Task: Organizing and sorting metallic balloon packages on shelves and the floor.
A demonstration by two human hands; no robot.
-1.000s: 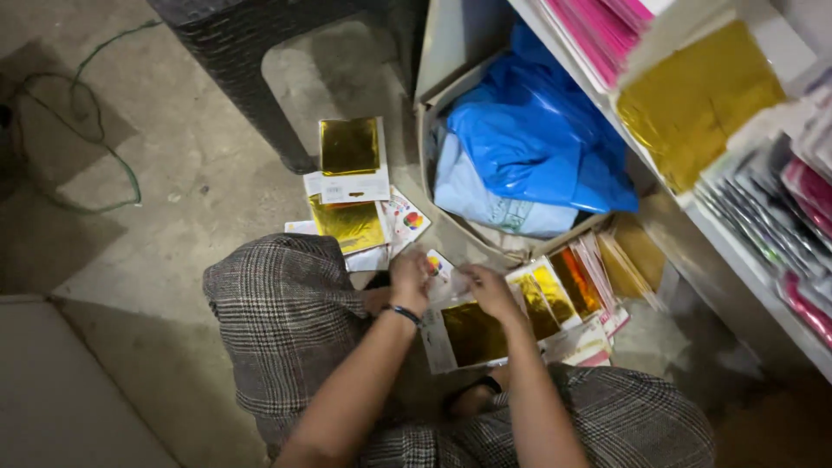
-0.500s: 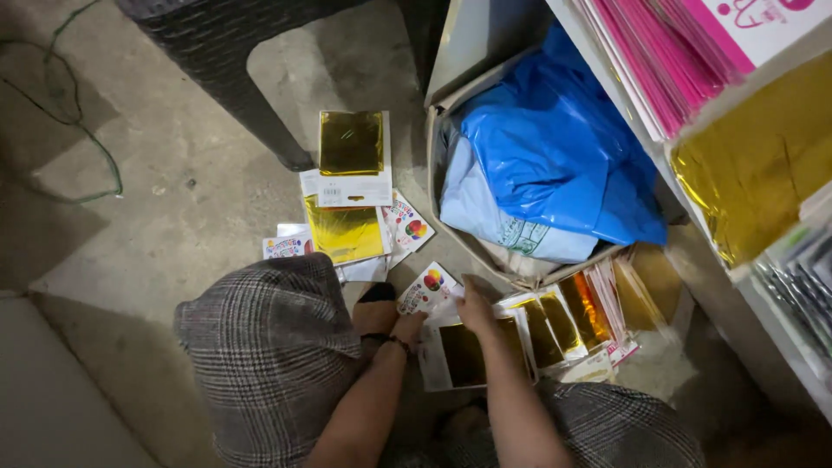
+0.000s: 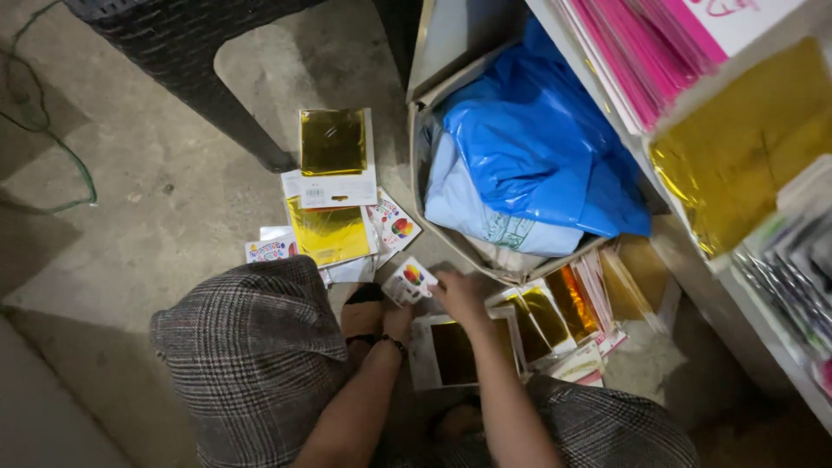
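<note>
Hands, two, bare, low in the middle of the scene between plaid-trousered knees. Left hand [image 3: 374, 316]: dark band at the wrist, fingers closed on the near edge of a small white card [image 3: 409, 279] printed with a multicoloured round motif. Right hand [image 3: 458, 295]: just right of the card, fingers curled at its right edge; whether it grips the card or only touches it cannot be told.

Small white card: held up between both hands, just above the floor, tilted, directly far of a packet with a dark gold sheet [image 3: 458, 351] that lies under the right forearm.

Fanned packets of gold and orange foil [image 3: 563, 312]: on the floor, right of the right hand, overlapping one another.

Stack of gold foil packets [image 3: 331, 186]: on the concrete floor [image 3: 156, 199], far and left of the hands, two shiny gold faces showing; more small colourful cards [image 3: 392, 225] lie at its right edge.

Cardboard box [image 3: 418, 165]: far right of the hands, holding a blue plastic bag [image 3: 537, 147].

Shelf unit [image 3: 693, 260]: right side, carrying pink sheets and gold foil.

Dark woven chair leg [image 3: 225, 104]: far left.
</note>
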